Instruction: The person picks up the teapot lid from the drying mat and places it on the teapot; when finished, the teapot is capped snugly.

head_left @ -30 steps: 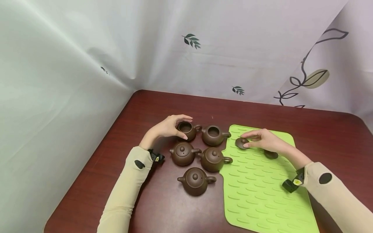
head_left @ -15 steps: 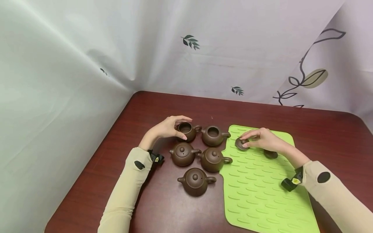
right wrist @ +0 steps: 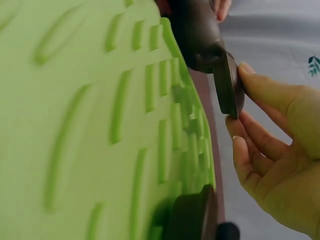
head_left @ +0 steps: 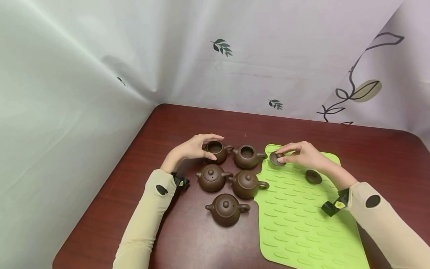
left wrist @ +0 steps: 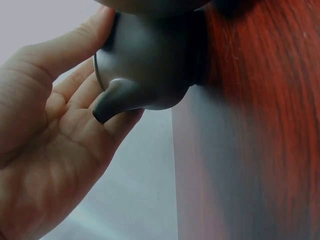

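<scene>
At the back left of the group, my left hand (head_left: 190,147) grips a brown lidless teapot (head_left: 220,155), thumb and fingers around its body near the rim. In the left wrist view its spout (left wrist: 115,97) points toward the palm. My right hand (head_left: 307,156) pinches a brown teapot lid (head_left: 275,160) at its edges with thumb and fingertips. In the right wrist view this lid (right wrist: 230,87) is raised off the green mat (head_left: 302,224). Beside the held teapot stands a second lidless teapot (head_left: 246,160). Another lid (head_left: 314,177) lies on the mat, below the right wrist.
Three lidded teapots stand in front of the lidless pair: one at left (head_left: 211,180), one at the mat's edge (head_left: 245,188), one nearest (head_left: 226,213). The dark red table (head_left: 188,231) meets white curtains (head_left: 235,74) at the back and left.
The right hand has lifted the lid from the mat and moved it slightly back and left. The other lid now shows fully. The left hand has stayed at its teapot.
</scene>
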The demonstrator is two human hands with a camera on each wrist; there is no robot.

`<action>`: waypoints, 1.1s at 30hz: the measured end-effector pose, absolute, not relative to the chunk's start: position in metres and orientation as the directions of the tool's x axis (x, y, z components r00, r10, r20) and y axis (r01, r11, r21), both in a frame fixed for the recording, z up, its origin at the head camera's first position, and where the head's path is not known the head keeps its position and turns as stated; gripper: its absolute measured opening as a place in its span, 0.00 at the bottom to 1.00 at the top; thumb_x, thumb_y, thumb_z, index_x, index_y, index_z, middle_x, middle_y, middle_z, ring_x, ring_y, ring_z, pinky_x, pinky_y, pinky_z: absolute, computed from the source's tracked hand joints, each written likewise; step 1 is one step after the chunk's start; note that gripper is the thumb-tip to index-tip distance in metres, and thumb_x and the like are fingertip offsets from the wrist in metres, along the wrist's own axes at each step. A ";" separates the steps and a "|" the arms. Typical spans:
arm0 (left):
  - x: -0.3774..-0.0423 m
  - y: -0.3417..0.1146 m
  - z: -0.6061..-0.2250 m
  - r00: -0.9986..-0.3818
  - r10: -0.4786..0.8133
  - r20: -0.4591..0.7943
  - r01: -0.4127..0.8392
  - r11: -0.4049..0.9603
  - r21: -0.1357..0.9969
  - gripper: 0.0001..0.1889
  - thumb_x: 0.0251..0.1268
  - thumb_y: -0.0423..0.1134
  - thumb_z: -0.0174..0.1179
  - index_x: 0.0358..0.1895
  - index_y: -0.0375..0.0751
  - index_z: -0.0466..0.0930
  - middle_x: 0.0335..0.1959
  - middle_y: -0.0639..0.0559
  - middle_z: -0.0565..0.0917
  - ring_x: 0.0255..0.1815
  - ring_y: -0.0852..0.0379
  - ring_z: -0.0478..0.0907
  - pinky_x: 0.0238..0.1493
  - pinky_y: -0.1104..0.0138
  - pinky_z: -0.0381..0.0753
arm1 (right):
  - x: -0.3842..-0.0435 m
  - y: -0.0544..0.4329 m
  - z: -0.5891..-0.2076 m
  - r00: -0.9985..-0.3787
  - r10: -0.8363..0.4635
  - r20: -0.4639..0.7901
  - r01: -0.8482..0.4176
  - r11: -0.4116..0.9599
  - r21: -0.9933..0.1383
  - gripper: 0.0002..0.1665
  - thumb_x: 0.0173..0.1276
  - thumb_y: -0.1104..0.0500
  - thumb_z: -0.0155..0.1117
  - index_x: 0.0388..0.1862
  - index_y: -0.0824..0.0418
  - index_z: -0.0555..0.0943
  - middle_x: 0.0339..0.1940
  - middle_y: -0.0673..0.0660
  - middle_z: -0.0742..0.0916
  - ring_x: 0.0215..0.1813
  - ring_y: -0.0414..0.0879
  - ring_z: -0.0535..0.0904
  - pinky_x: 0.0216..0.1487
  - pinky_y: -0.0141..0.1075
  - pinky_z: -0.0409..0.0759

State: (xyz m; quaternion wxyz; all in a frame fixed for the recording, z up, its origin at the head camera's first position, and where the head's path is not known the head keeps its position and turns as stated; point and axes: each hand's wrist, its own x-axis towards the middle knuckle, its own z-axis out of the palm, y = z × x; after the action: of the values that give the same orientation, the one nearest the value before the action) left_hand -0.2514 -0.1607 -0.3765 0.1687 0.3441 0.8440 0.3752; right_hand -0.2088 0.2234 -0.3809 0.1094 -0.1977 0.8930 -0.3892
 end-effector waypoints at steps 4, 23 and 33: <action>-0.252 -0.164 -0.377 -0.700 0.714 -0.027 0.458 0.478 0.749 0.37 0.52 0.35 0.69 0.67 0.38 0.65 0.65 0.45 0.70 0.68 0.51 0.63 0.65 0.55 0.63 | -0.216 0.215 -0.377 -0.902 -0.431 -0.033 -0.270 0.621 -0.736 0.18 0.57 0.48 0.70 0.46 0.51 0.85 0.48 0.53 0.85 0.48 0.47 0.81 0.43 0.36 0.79; -0.254 -0.168 -0.379 -0.701 0.713 -0.013 0.454 0.460 0.763 0.36 0.52 0.35 0.69 0.66 0.38 0.65 0.65 0.45 0.71 0.67 0.53 0.64 0.65 0.56 0.63 | -0.253 0.131 -0.351 -0.885 -0.466 -0.002 -0.214 0.411 -0.886 0.21 0.57 0.49 0.71 0.49 0.53 0.84 0.52 0.50 0.83 0.51 0.42 0.79 0.50 0.41 0.78; -0.255 -0.164 -0.381 -0.713 0.701 -0.019 0.418 0.447 0.791 0.43 0.49 0.34 0.71 0.70 0.46 0.58 0.64 0.49 0.72 0.66 0.59 0.65 0.66 0.62 0.62 | -0.259 0.084 -0.356 -0.796 -0.606 -0.002 -0.266 0.352 -0.897 0.20 0.58 0.49 0.70 0.49 0.52 0.84 0.46 0.52 0.86 0.46 0.46 0.83 0.44 0.41 0.81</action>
State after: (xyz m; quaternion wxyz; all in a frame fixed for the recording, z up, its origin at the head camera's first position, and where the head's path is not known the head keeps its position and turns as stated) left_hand -0.2549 -0.1640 -0.3805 0.1749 0.3360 0.8325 0.4044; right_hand -0.2593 0.0842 -0.3556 0.1697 -0.2709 0.8045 -0.5005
